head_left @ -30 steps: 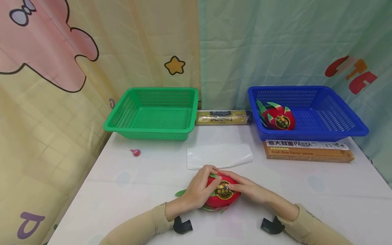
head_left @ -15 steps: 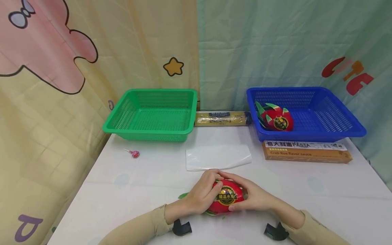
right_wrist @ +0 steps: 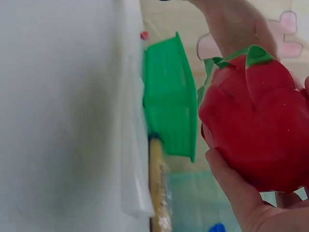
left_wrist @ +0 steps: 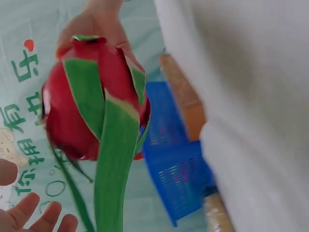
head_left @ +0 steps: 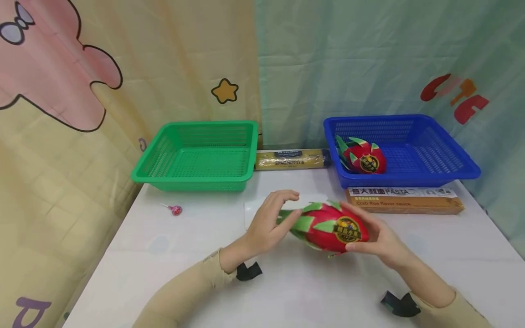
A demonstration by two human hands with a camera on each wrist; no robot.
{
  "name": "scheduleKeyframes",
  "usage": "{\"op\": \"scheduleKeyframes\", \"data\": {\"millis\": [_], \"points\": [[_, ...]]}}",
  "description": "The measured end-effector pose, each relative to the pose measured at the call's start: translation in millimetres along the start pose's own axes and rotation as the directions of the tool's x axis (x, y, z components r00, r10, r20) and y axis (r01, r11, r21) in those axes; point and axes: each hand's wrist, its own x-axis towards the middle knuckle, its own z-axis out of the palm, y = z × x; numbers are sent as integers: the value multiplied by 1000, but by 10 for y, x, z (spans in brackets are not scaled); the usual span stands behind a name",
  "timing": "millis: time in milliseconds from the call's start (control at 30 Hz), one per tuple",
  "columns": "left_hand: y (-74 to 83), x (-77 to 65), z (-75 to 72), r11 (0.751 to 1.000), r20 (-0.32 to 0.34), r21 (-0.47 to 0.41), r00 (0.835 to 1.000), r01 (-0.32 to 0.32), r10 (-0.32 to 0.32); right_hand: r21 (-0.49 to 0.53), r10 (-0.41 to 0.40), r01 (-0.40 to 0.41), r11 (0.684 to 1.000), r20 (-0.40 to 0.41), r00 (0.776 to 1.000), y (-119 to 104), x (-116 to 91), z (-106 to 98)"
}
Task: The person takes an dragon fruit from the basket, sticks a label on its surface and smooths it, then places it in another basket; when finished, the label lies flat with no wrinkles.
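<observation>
A red dragon fruit (head_left: 321, 232) with green leaf tips and a round black-and-gold label is held above the table. My right hand (head_left: 385, 241) grips its rounded end, thumb on the near side and fingers on the far side. Spread beside its leafy end is my left hand (head_left: 266, 228); in the left wrist view its fingertips (left_wrist: 24, 210) stand apart from the fruit. The right wrist view shows the fruit's smooth red end (right_wrist: 256, 130) resting in the right fingers. Behind the hands lies a white plastic sheet (head_left: 251, 210), partly hidden.
At the back left is a green basket (head_left: 194, 184), with a lollipop (head_left: 175, 210) in front. A blue basket (head_left: 410, 180) at the back right contains another dragon fruit (head_left: 371, 159). A spaghetti pack (head_left: 291, 160) lies between the baskets; a pasta box (head_left: 404, 202) sits before the blue one.
The dragon fruit has risen off the table and moved right and away from me in my right hand. My left hand has let go of it and opened.
</observation>
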Motion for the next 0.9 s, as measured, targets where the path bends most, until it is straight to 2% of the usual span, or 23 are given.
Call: {"op": "scheduleKeyframes", "data": {"millis": [100, 200, 300, 400, 467, 567, 633, 667, 733, 800, 900], "points": [[7, 228, -67, 1000, -73, -7, 997, -23, 23, 29, -89, 93, 995, -125, 988, -159, 42, -238], [0, 433, -100, 999, -108, -39, 994, 10, -14, 45, -160, 178, 983, -270, 950, -278, 156, -484], [-62, 619, -77, 998, -94, -42, 994, 49, -53, 30, -211, 246, 969, -420, 882, -339, 313, -721], [-169, 787, 20, 992, -16, -53, 993, 112, -113, -26, -238, 269, 963, -554, 798, -353, 457, -939], [-247, 890, 127, 981, 61, -77, 983, 180, -175, -84, -223, 220, 972, -625, 748, -340, 522, -1082], [-353, 1021, 324, 951, 181, -89, 944, 296, -277, -220, -174, 21, 975, -707, 685, -287, 572, -1279], [-423, 1097, 467, 934, 232, -77, 917, 350, -325, -293, -149, -123, 948, -753, 641, -233, 589, -1399], [-454, 1130, 535, 924, 246, -72, 905, 375, -347, -332, -148, -187, 925, -765, 626, -203, 597, -1455], [-519, 1185, 666, 904, 250, -71, 885, 421, -393, -391, -176, -242, 888, -776, 606, -147, 612, -1554], [-570, 1225, 776, 883, 234, -83, 870, 463, -434, -444, -225, -247, 861, -769, 599, -90, 626, -1650], [-623, 1275, 892, 848, 213, -107, 845, 519, -491, -528, -290, -256, 809, -739, 608, -45, 648, -1785]]}}
